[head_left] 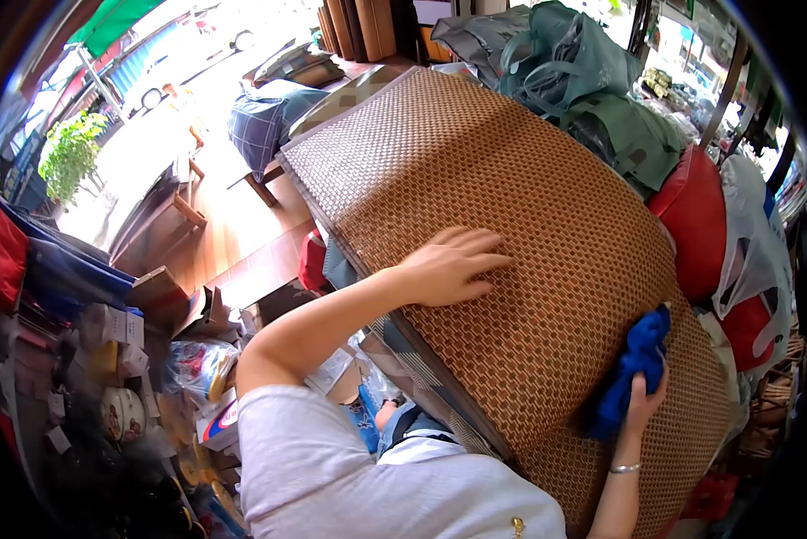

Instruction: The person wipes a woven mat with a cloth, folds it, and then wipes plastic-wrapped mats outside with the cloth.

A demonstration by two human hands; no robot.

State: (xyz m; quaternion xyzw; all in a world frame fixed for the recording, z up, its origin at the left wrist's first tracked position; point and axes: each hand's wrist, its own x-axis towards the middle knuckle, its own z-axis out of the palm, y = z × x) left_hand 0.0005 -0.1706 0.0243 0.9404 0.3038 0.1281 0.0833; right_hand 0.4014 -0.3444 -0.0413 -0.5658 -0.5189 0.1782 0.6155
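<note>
A large brown woven mat (511, 189) with a dark cloth border lies in front of me, one part folded over another. My left hand (453, 267) rests flat on its upper layer, fingers spread, holding nothing. At the right, near the fold, my right hand (644, 402) grips a bunched blue cloth (632, 373) against the mat. The cloth partly hides the fingers, and a silver bangle circles that wrist.
Green-grey bags (569, 58) and a red bag (691, 220) line the mat's far right side. A plaid bundle (264, 121) sits beyond its left corner. Boxes (116, 332) and packaged goods crowd the lower left. Tiled floor (233, 229) runs toward the bright street.
</note>
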